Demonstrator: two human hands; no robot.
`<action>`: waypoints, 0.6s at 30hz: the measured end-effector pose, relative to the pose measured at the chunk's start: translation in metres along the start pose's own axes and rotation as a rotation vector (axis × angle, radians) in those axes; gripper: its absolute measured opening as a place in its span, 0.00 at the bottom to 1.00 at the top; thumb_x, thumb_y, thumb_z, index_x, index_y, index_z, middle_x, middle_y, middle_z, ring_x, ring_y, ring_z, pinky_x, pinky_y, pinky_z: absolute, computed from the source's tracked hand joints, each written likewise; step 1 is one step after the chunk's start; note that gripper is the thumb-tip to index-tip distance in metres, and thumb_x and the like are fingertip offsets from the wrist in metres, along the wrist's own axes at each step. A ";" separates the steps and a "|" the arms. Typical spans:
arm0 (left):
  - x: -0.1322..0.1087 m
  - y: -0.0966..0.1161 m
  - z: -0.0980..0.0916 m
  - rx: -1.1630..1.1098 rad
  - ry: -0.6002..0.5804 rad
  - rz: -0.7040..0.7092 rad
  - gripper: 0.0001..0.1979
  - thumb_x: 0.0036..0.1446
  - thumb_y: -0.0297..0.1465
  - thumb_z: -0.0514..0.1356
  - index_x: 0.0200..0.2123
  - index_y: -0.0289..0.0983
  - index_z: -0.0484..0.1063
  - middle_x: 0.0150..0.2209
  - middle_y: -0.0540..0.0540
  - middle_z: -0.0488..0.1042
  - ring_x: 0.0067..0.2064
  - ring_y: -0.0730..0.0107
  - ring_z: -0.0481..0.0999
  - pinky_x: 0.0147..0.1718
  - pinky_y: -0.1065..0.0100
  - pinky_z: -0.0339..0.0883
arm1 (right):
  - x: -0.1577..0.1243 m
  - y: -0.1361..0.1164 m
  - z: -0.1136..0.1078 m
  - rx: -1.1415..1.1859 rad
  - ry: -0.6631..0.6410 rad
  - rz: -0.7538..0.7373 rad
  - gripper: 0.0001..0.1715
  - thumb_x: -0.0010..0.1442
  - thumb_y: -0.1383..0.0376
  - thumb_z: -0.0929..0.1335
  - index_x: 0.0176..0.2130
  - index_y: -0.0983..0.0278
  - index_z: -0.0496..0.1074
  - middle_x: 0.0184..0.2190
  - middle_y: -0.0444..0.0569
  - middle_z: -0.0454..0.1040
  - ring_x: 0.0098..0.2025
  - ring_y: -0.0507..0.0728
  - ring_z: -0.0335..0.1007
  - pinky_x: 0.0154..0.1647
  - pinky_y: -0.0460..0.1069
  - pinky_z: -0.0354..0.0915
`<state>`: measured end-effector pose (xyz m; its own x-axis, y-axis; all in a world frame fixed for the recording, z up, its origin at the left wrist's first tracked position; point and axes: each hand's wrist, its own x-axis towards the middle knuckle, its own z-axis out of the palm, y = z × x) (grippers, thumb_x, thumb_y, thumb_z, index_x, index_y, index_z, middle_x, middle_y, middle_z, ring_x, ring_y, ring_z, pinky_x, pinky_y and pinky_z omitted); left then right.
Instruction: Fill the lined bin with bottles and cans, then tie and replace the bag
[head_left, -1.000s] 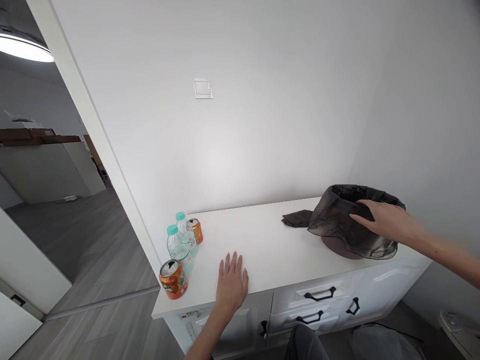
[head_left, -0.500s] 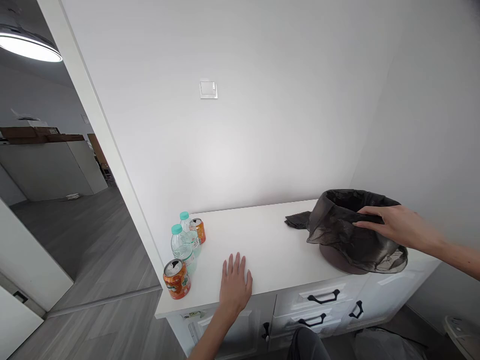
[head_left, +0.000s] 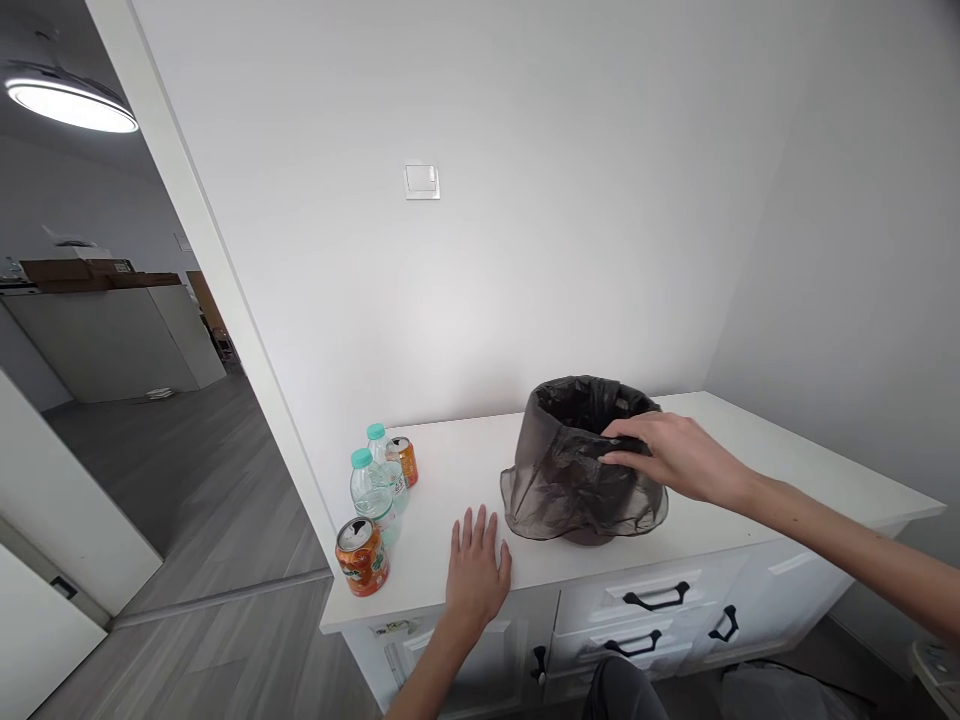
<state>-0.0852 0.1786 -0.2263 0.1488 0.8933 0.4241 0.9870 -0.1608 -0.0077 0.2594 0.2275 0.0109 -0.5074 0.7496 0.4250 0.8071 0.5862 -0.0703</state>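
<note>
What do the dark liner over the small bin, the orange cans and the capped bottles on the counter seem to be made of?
Liner: probably thin plastic film, dark grey, slightly see-through, wrinkled and flaring loosely. Orange cans: likely aluminium, with bare silvery tops and glossy printed sides. Bottles: clear plastic, see-through bodies under turquoise caps.

Left of the fingers of the left hand point(head_left: 476, 570), passage is blocked by an opened orange drink can point(head_left: 362, 555), with two clear plastic bottles with teal caps point(head_left: 373, 487) behind it. A bare strip of white countertop point(head_left: 442, 480) is left ahead of those fingers, up to the wall. Just right of them stands a small bin lined with a dark grey plastic bag point(head_left: 570, 480), held at its rim by the right hand point(head_left: 675, 455). Behind that wrist, open counter is found.
</note>
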 end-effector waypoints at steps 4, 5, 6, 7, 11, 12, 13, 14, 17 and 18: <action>0.000 0.001 -0.004 -0.014 -0.002 0.009 0.27 0.72 0.38 0.49 0.67 0.35 0.70 0.73 0.40 0.63 0.75 0.47 0.57 0.72 0.43 0.54 | 0.016 -0.028 0.006 0.041 -0.024 -0.028 0.22 0.71 0.46 0.65 0.50 0.55 0.79 0.44 0.47 0.84 0.47 0.62 0.79 0.42 0.53 0.70; 0.000 0.002 -0.005 -0.020 0.005 0.008 0.27 0.72 0.38 0.49 0.67 0.34 0.70 0.72 0.39 0.65 0.75 0.47 0.57 0.72 0.43 0.54 | 0.020 -0.033 0.007 0.047 -0.028 -0.033 0.21 0.71 0.47 0.65 0.50 0.55 0.79 0.43 0.47 0.84 0.47 0.62 0.79 0.42 0.53 0.70; 0.000 0.002 -0.006 -0.026 0.014 0.007 0.27 0.72 0.38 0.49 0.67 0.34 0.70 0.71 0.38 0.66 0.75 0.47 0.58 0.72 0.43 0.54 | 0.023 -0.039 0.007 0.053 -0.031 -0.039 0.20 0.71 0.48 0.65 0.50 0.56 0.79 0.43 0.47 0.84 0.47 0.62 0.79 0.42 0.53 0.70; 0.000 0.003 -0.007 -0.032 0.024 0.007 0.27 0.72 0.38 0.50 0.67 0.35 0.70 0.70 0.38 0.68 0.74 0.47 0.58 0.72 0.43 0.54 | 0.025 -0.043 0.008 0.060 -0.035 -0.045 0.19 0.71 0.49 0.66 0.50 0.56 0.79 0.42 0.48 0.84 0.47 0.62 0.79 0.42 0.53 0.69; 0.000 0.003 -0.009 -0.056 0.056 0.018 0.26 0.71 0.37 0.52 0.68 0.39 0.70 0.68 0.41 0.70 0.73 0.46 0.61 0.72 0.43 0.53 | 0.034 -0.058 0.007 0.078 -0.055 -0.060 0.16 0.71 0.53 0.67 0.49 0.58 0.79 0.41 0.49 0.84 0.47 0.63 0.79 0.39 0.52 0.68; 0.000 0.003 -0.009 -0.062 0.064 0.022 0.26 0.70 0.37 0.52 0.68 0.40 0.70 0.69 0.42 0.70 0.73 0.46 0.62 0.72 0.43 0.53 | 0.036 -0.061 0.007 0.080 -0.058 -0.060 0.15 0.71 0.54 0.68 0.49 0.58 0.79 0.41 0.49 0.84 0.47 0.63 0.79 0.38 0.52 0.68; 0.000 0.003 -0.010 -0.069 0.071 0.025 0.26 0.70 0.36 0.53 0.68 0.41 0.70 0.69 0.42 0.70 0.72 0.47 0.63 0.71 0.43 0.53 | 0.037 -0.063 0.007 0.081 -0.059 -0.061 0.14 0.71 0.54 0.69 0.49 0.58 0.79 0.41 0.48 0.84 0.47 0.63 0.79 0.38 0.52 0.68; 0.000 0.003 -0.010 -0.075 0.078 0.027 0.26 0.70 0.36 0.53 0.68 0.41 0.70 0.69 0.43 0.70 0.71 0.48 0.64 0.71 0.43 0.53 | 0.038 -0.065 0.007 0.083 -0.060 -0.062 0.13 0.71 0.55 0.69 0.49 0.57 0.79 0.41 0.48 0.84 0.46 0.63 0.79 0.38 0.52 0.68; 0.000 0.004 -0.010 -0.088 0.097 0.029 0.25 0.70 0.35 0.52 0.68 0.42 0.70 0.68 0.43 0.71 0.70 0.49 0.66 0.71 0.43 0.53 | 0.041 -0.067 0.008 0.095 -0.063 -0.066 0.12 0.71 0.55 0.69 0.49 0.57 0.79 0.40 0.47 0.84 0.45 0.63 0.79 0.39 0.52 0.68; -0.001 0.005 -0.010 -0.090 0.101 0.026 0.25 0.70 0.35 0.52 0.68 0.41 0.70 0.67 0.42 0.72 0.70 0.49 0.66 0.72 0.43 0.53 | 0.041 -0.067 0.009 0.101 -0.066 -0.064 0.12 0.70 0.56 0.70 0.49 0.57 0.79 0.41 0.47 0.84 0.45 0.63 0.79 0.39 0.52 0.68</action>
<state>-0.0814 0.1732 -0.2176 0.1632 0.8422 0.5138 0.9726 -0.2248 0.0596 0.1815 0.2218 0.0254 -0.5785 0.7260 0.3719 0.7394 0.6593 -0.1368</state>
